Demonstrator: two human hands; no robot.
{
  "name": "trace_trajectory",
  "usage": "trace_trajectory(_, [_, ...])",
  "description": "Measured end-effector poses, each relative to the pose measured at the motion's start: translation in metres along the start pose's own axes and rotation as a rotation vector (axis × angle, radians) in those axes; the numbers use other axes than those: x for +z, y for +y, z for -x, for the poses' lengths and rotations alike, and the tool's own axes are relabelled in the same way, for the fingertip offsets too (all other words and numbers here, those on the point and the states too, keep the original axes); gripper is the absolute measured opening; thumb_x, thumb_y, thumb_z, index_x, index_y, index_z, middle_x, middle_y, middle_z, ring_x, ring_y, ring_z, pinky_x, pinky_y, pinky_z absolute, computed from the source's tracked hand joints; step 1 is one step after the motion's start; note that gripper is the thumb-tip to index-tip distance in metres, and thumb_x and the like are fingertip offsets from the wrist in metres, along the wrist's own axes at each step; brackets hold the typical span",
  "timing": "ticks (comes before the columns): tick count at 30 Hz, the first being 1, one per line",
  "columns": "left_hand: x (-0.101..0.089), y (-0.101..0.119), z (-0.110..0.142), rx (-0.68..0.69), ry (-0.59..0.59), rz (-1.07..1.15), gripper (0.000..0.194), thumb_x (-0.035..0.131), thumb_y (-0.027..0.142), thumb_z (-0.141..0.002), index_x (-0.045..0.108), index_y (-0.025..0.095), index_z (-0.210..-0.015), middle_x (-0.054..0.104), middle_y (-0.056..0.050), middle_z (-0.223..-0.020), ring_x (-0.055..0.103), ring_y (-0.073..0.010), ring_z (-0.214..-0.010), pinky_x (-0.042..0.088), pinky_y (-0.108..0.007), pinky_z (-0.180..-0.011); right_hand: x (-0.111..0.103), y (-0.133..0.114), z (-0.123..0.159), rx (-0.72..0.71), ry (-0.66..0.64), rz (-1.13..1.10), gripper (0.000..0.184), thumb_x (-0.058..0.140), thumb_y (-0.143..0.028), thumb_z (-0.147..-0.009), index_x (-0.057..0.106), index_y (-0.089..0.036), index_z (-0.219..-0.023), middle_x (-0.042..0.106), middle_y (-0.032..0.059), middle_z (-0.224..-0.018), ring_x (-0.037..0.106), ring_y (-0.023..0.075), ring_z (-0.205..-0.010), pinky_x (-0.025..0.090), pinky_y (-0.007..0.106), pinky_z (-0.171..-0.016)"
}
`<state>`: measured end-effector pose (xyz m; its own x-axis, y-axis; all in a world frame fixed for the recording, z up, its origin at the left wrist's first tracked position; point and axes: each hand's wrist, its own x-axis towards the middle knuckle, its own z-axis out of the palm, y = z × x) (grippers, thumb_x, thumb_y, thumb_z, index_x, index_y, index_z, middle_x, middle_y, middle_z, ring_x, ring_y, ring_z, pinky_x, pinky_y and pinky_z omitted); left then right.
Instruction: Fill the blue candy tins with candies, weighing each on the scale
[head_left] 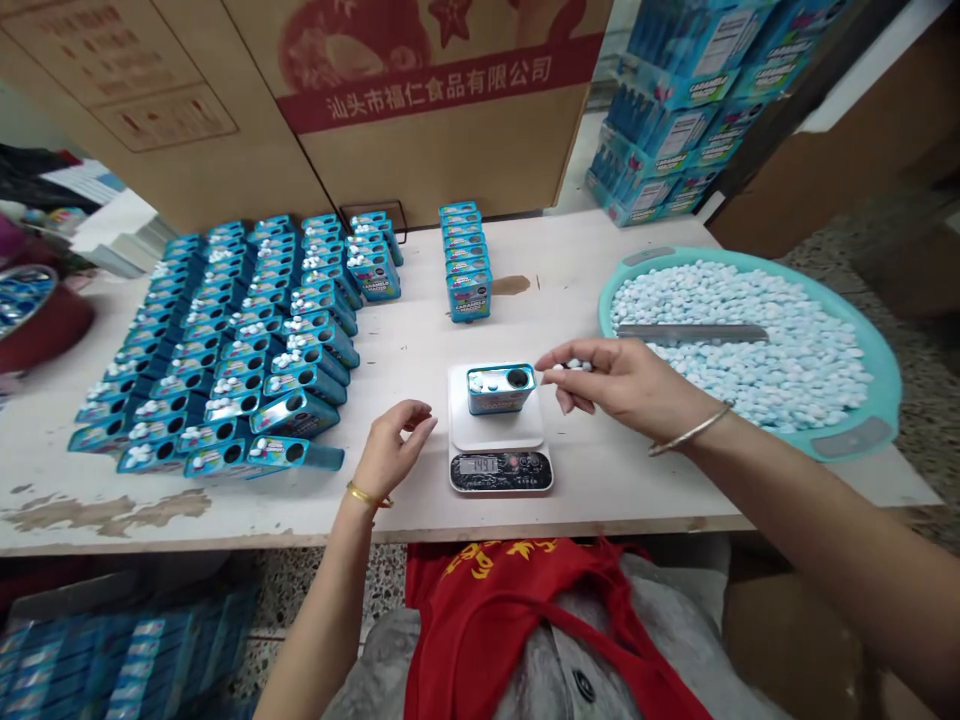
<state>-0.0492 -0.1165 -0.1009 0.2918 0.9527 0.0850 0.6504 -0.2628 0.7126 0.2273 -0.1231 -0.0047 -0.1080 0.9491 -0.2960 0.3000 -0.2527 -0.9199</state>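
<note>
A blue tin (496, 398) stands upright on a small white kitchen scale (498, 436), with a few pale candies on its top beside a dark round hole. The scale's display is lit, its digits too small to read surely. Close to the tin's right side, my right hand (604, 378) is closed around several small white candies (573, 366), fingertips near the hole. My left hand (395, 442) hovers left of the scale, fingers loosely curled, thumb apart, nothing visible in it. A wide turquoise basin (885, 385) full of white and pale blue candies (795, 370) sits at the right.
Rows of blue tins (247, 340) topped with candies cover the table's left side. A short row of tins (469, 265) stands behind the scale. A metal ruler-like strip (690, 333) lies across the candies. Cardboard cartons (442, 165) and stacked blue packs (667, 120) stand behind.
</note>
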Motion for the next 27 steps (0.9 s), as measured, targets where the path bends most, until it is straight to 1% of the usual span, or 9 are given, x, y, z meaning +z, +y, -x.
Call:
trace_trajectory(3, [0.002,0.001,-0.003,0.024,0.003,0.015,0.017,0.053,0.033,-0.086,0.06,0.018,-0.09,0.066,-0.003,-0.088,0.06,-0.0123,-0.076,0.05,-0.026,-0.073,0.01,-0.009,-0.013,-0.05,-0.026,0.068,0.019,0.058,-0.024,-0.077,0.065,-0.012,-0.09,0.055,-0.0016,-0.051,0.046,0.0098,-0.05,0.034,0.023,-0.049])
trace_trajectory(7, [0.004,-0.001,-0.004,0.033,-0.001,0.016,0.019,0.052,0.034,-0.087,0.06,0.018,-0.091,0.066,-0.004,-0.089,0.06,-0.013,-0.077,0.05,-0.027,-0.073,0.019,-0.001,-0.025,-0.08,-0.073,0.176,0.016,0.054,-0.019,-0.078,0.065,-0.014,-0.088,0.055,-0.0021,-0.052,0.052,0.0116,-0.053,0.04,0.025,-0.055])
trace_trajectory(10, [0.004,-0.004,-0.003,0.03,-0.012,0.008,0.02,0.05,0.035,-0.087,0.06,0.018,-0.092,0.066,-0.004,-0.089,0.06,-0.0139,-0.077,0.05,-0.028,-0.073,0.02,0.004,-0.031,-0.175,-0.081,0.296,0.015,0.054,-0.016,-0.078,0.064,-0.016,-0.088,0.062,0.0019,-0.074,0.054,0.01,-0.056,0.044,0.025,-0.059])
trace_trajectory(12, [0.003,-0.006,-0.003,0.03,-0.014,0.004,0.02,0.05,0.035,-0.087,0.06,0.018,-0.092,0.066,-0.005,-0.09,0.06,-0.0142,-0.078,0.051,-0.028,-0.073,0.02,0.004,-0.033,-0.247,-0.071,0.385,0.015,0.053,-0.013,-0.078,0.064,-0.016,-0.088,0.062,0.0046,-0.089,0.054,0.0091,-0.059,0.045,0.024,-0.06])
trace_trajectory(13, [0.003,-0.007,-0.002,0.029,-0.011,0.001,0.02,0.05,0.035,-0.087,0.06,0.018,-0.092,0.066,-0.005,-0.09,0.061,-0.0143,-0.078,0.051,-0.028,-0.073,0.02,0.003,-0.034,-0.269,-0.067,0.425,0.015,0.053,-0.012,-0.078,0.064,-0.016,-0.088,0.062,0.0051,-0.092,0.054,0.0092,-0.061,0.045,0.024,-0.06])
trace_trajectory(18, [0.002,-0.011,-0.001,0.019,-0.001,-0.02,0.02,0.05,0.035,-0.087,0.06,0.018,-0.092,0.066,-0.004,-0.09,0.061,-0.0142,-0.078,0.051,-0.028,-0.074,0.02,-0.006,-0.037,-0.323,-0.074,0.627,0.022,0.053,-0.007,-0.077,0.065,-0.014,-0.093,0.063,0.0068,-0.092,0.056,0.0139,-0.075,0.043,0.026,-0.067])
trace_trajectory(21, [0.003,-0.013,0.0,0.015,-0.004,-0.026,0.02,0.05,0.034,-0.088,0.06,0.018,-0.093,0.066,-0.004,-0.091,0.061,-0.0144,-0.078,0.05,-0.028,-0.074,0.021,-0.011,-0.037,-0.329,-0.084,0.721,0.026,0.053,-0.007,-0.078,0.064,-0.013,-0.1,0.063,0.0085,-0.097,0.056,0.0153,-0.076,0.043,0.027,-0.07])
trace_trajectory(24, [0.005,-0.015,0.001,0.023,-0.009,-0.025,0.02,0.05,0.034,-0.088,0.06,0.018,-0.094,0.066,-0.004,-0.091,0.061,-0.0143,-0.079,0.05,-0.028,-0.075,0.023,-0.015,-0.037,-0.318,-0.075,0.75,0.027,0.054,-0.011,-0.079,0.063,-0.013,-0.105,0.061,0.0096,-0.101,0.057,0.0157,-0.075,0.045,0.029,-0.072])
trace_trajectory(27, [0.006,-0.016,0.002,0.022,-0.014,-0.024,0.019,0.049,0.034,-0.088,0.059,0.018,-0.093,0.065,-0.004,-0.091,0.06,-0.0143,-0.079,0.05,-0.028,-0.075,0.024,-0.016,-0.036,-0.352,-0.029,0.733,0.029,0.052,-0.007,-0.079,0.063,-0.013,-0.105,0.06,0.0101,-0.103,0.059,0.0174,-0.08,0.046,0.032,-0.078])
